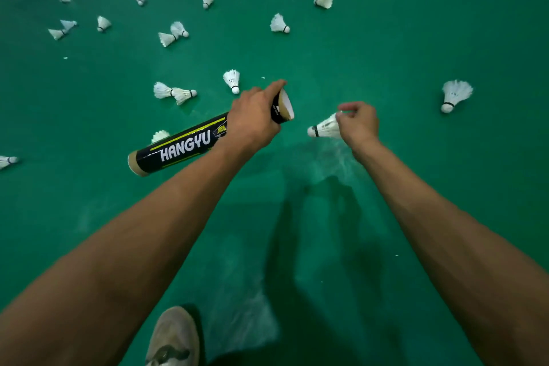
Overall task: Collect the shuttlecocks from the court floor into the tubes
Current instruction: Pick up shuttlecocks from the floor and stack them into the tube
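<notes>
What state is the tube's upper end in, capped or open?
Open: the tube shows a pale inner wall and no cap at the end by the left hand. Fill level cannot be told.

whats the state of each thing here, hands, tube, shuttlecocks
left hand: grips the tube near its mouth
right hand: pinches the held shuttlecock by its feathers
tube: open-mouthed, mouth toward the right hand
held shuttlecock: cork toward the tube, not yet inside
loose shuttlecocks: scattered on the court floor, uncollected
</notes>
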Available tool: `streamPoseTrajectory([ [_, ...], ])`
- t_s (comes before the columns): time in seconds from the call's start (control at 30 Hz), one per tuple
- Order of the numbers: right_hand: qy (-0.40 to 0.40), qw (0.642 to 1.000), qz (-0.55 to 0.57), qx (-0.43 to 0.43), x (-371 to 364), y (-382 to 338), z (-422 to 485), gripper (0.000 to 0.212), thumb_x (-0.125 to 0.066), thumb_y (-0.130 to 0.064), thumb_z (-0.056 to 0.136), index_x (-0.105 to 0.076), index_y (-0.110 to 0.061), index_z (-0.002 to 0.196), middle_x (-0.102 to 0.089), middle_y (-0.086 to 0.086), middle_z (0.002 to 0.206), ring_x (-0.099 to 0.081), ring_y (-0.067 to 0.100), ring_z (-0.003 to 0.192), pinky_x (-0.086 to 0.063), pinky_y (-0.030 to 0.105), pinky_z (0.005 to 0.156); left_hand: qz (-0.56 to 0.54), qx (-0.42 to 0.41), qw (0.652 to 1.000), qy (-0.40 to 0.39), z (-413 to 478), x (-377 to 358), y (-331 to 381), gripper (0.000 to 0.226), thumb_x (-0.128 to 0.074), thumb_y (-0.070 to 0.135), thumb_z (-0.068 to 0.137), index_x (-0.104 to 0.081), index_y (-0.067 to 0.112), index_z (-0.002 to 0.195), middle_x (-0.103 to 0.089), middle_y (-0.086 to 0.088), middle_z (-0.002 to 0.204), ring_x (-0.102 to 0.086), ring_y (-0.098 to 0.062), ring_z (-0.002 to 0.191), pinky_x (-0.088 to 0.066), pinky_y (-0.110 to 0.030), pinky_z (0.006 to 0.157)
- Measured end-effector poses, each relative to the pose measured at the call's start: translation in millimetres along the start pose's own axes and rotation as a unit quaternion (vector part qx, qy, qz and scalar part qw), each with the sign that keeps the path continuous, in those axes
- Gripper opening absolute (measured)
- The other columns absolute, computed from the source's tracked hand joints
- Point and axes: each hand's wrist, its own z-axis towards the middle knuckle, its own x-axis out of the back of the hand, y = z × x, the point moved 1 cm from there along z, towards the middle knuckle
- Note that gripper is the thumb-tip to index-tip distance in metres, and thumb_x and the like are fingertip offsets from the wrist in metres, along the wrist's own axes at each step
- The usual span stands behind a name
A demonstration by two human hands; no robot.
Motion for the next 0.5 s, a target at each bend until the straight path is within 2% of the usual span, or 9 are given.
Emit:
streamPoseTrajectory([
  [0.07, 0.043, 0.996, 0.068, 0.036, 17.7, -27.4, 5.9, 0.019, -0.065, -0.009, 0.091, -0.067, -0.015, 0.108, -0.061, -0.005, 0.078, -0.063, 0.017, 0.078, -0.055, 0.034, 0.08, -0.013, -0.019, 1.0, 0.009, 10.3, -9.4, 8.9, 0.091, -0.081, 0.022, 0.075, -0.038, 0.036, 0.154, -0.061, -0.013, 0.128, -0.056, -0.037, 0.117, -0.049, -0.046, 0.093],
  [0.2, 0.049, 0.984, 0.124, 0.115, 41.5, -75.1, 2.8, 0.019, -0.064, -0.007, 0.093, -0.057, -0.018, 0.108, -0.058, -0.004, 0.075, -0.059, 0.01, 0.066, -0.048, 0.024, 0.063, -0.053, -0.053, 0.997, 0.026, 30.2, -19.3, 24.7, 0.088, -0.083, 0.027, 0.075, -0.04, 0.035, 0.152, -0.064, -0.013, 0.125, -0.059, -0.038, 0.114, -0.05, -0.045, 0.09],
  [0.33, -0.013, 0.988, 0.083, 0.133, 22.8, -93.5, -14.5, 0.017, -0.065, -0.015, 0.094, -0.055, -0.021, 0.107, -0.065, -0.001, 0.077, -0.063, 0.016, 0.072, -0.051, 0.03, 0.07, -0.115, -0.108, 0.987, 0.032, 54.1, -17.9, 51.0, 0.081, -0.084, 0.032, 0.072, -0.047, 0.035, 0.144, -0.07, -0.012, 0.116, -0.064, -0.038, 0.107, -0.053, -0.046, 0.085],
  [0.43, 0.037, 0.984, -0.017, 0.172, 24.5, -106.0, -19.0, 0.019, -0.057, -0.032, 0.1, -0.052, -0.017, 0.111, -0.07, 0.002, 0.081, -0.066, 0.019, 0.078, -0.049, 0.031, 0.073, -0.12, -0.149, 0.981, 0.044, 76.1, -13.7, 69.5, 0.062, -0.079, 0.032, 0.077, -0.055, 0.03, 0.133, -0.07, -0.014, 0.107, -0.064, -0.042, 0.103, -0.051, -0.046, 0.08],
  [0.5, 0.091, 0.975, -0.055, 0.197, 43.9, -116.8, -24.3, 0.027, -0.054, -0.036, 0.102, -0.055, -0.014, 0.117, -0.071, -0.002, 0.08, -0.064, 0.012, 0.076, -0.047, 0.028, 0.071, -0.148, -0.16, 0.975, 0.052, 90.6, -9.4, 80.1, 0.067, -0.08, 0.028, 0.077, -0.053, 0.033, 0.138, -0.069, -0.013, 0.11, -0.064, -0.04, 0.105, -0.05, -0.046, 0.084],
])
